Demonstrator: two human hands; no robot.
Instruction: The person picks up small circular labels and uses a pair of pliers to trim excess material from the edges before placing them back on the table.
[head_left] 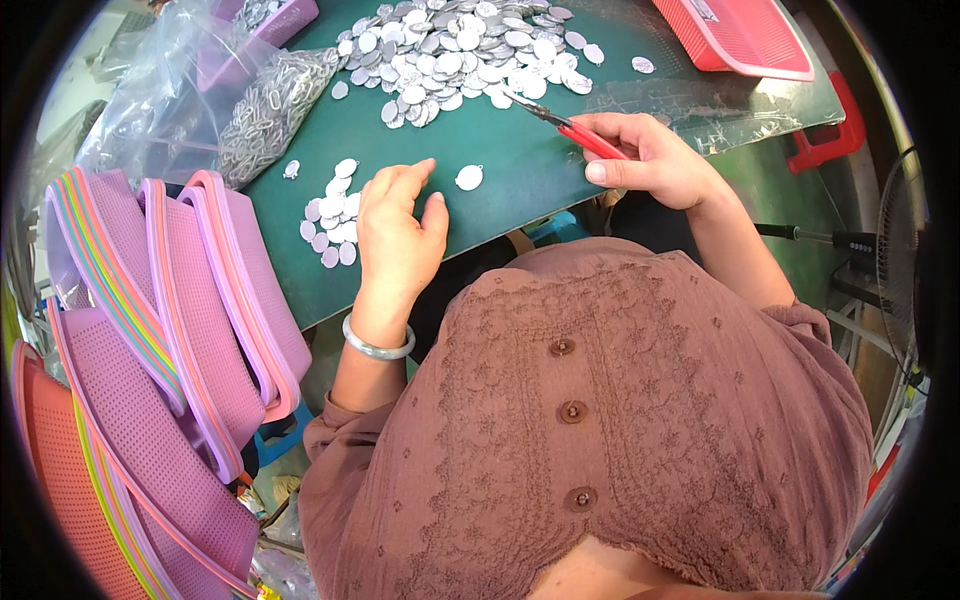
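My right hand point(650, 160) is closed around the red handles of a pair of pliers point(590, 138), whose dark jaws point toward a big heap of silver oval tags point(455, 55). Over the green tabletop point(520, 130), my left hand point(400, 225) is held with thumb and index finger apart, and nothing shows between them. One silver tag point(469, 178) lies just to the right of its fingertips. Beside its left edge is a smaller group of tags point(330, 215), partly covered by the hand.
A clear plastic bag of metal chain links point(275, 115) rests at the table's left. Stacked purple and pink baskets point(200, 310) stand at lower left. A pink basket point(740, 35) sits at the far right corner, near a red stool point(835, 130). A fan point(900, 250) stands at right.
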